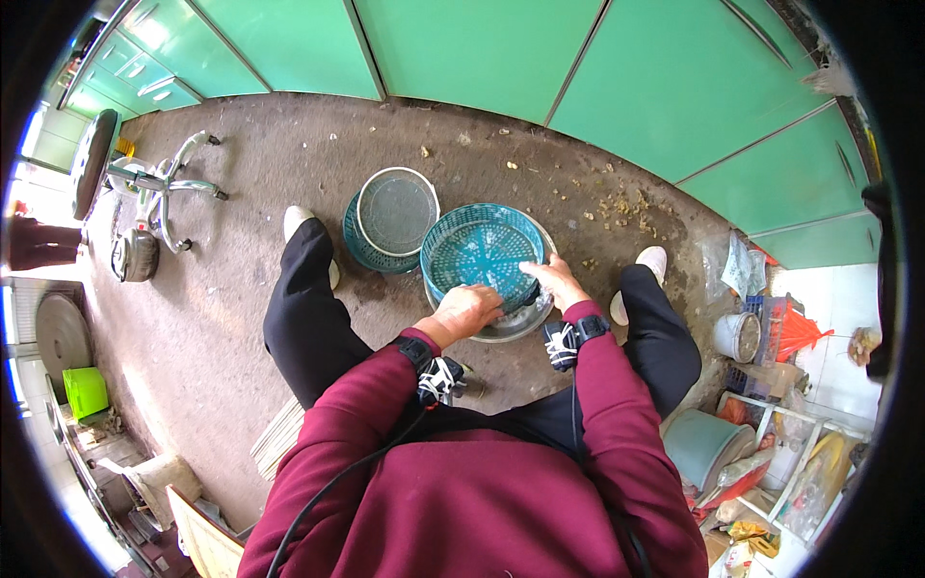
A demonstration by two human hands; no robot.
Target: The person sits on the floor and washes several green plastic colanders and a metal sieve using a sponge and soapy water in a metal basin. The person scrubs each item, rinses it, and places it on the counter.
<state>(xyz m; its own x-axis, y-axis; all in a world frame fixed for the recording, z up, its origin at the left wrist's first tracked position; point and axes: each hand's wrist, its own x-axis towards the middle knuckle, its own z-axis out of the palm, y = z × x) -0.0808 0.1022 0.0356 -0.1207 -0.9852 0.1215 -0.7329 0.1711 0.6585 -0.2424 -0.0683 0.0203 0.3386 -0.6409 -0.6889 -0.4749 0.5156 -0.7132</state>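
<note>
A round teal plastic basket [498, 249] with a slotted bottom stands tilted over a metal basin [498, 334] on the floor between my feet. Whitish residue and wet patches show inside the basket. My left hand [466, 311] curls over the near rim; its fingertips are partly hidden. On the right side, my right hand [555, 283] grips the rim with the thumb inside and the other fingers outside, next to clear film or water. Just left of the basket, a round white-rimmed mesh sieve [397, 211] rests on a second teal basket [359, 247].
Green cabinets [477, 50] line the far side. Yellowish scraps [629, 206] lie scattered on the concrete floor. A wheeled swivel stool [162, 180] and a metal pot [135, 255] stand at left. At right are a white bucket [736, 337] and a cluttered rack [788, 462].
</note>
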